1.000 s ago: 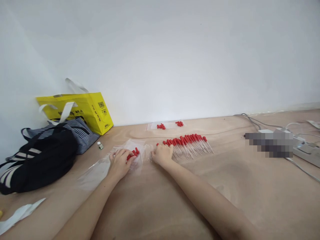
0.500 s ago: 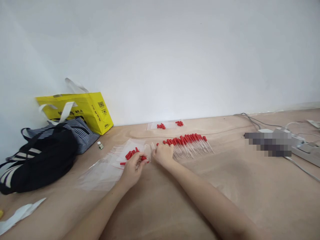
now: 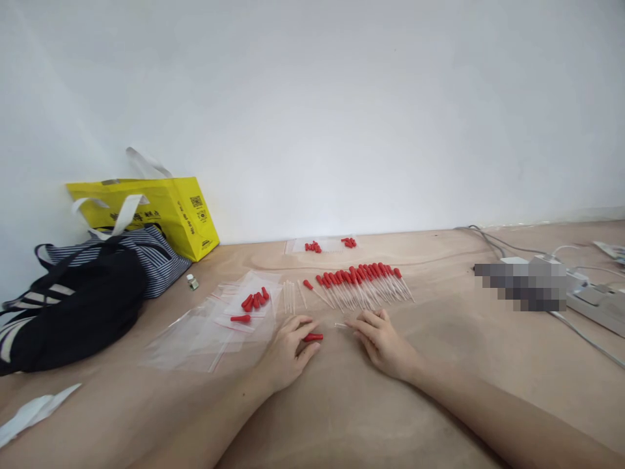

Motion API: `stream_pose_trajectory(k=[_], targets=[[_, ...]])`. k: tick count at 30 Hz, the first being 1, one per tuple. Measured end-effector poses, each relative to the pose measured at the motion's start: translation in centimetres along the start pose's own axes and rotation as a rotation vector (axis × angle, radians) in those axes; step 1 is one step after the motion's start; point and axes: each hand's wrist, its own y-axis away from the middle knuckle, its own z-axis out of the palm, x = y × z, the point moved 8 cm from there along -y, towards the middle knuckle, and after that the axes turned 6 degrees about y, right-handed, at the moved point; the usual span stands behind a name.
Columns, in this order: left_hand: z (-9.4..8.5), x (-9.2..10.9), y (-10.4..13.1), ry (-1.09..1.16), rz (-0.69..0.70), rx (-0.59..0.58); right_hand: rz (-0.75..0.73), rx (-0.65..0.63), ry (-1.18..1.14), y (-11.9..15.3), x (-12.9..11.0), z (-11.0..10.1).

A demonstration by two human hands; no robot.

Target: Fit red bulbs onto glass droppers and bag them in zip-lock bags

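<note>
Between the thumb and fingers of my left hand (image 3: pixel 291 355) is a red rubber dropper bulb (image 3: pixel 313 337), lying sideways with its narrow end to the right. My right hand (image 3: pixel 383 342) pinches a clear dropper tube (image 3: pixel 340 325), whose end points left at the bulb; a small gap separates the two. Behind my hands lies a slanted row of droppers (image 3: pixel 361 277) with red bulbs on thin clear tubes. Several bare tubes (image 3: pixel 289 298) lie left of the row. Loose red bulbs (image 3: pixel 256 300) rest on clear plastic bags (image 3: pixel 188 342) beside my left hand.
By the wall lies another clear bag (image 3: pixel 293 246) with red bulbs. At left stand a yellow bag (image 3: pixel 202 228), a striped bag (image 3: pixel 166 264), a black bag (image 3: pixel 97 312) and a small bottle (image 3: pixel 192 282). Right are cables and a power strip (image 3: pixel 596 303).
Both hands have come nearer to me and moved right. My right hand has left the tubes beside the row with one tube; my left hand has carried a red bulb away from the bags.
</note>
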Motion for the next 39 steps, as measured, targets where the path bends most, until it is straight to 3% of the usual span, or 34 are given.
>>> stream_pose_trajectory(k=[5,13,21,28,39], targets=[[0.4,0.4,-0.2,-0.089,0.039,0.02,-0.071,-0.018,0.006,-0.5,-1.5,0.3],[0.4,1.1,-0.2,-0.089,0.02,0.062,-0.068,0.039,-0.014,-0.7,-2.0,0.1],[0.3,0.2,-0.3,0.027,-0.093,0.066,-0.137,0.052,0.05,-0.8,-2.8,0.4],[0.4,1.1,0.0,-0.056,0.017,0.066,-0.269,0.041,0.179,-1.0,-3.1,0.5],[0.4,3.2,0.6,-0.071,0.154,0.103,-0.284,0.048,0.116,-1.3,-4.0,0.8]])
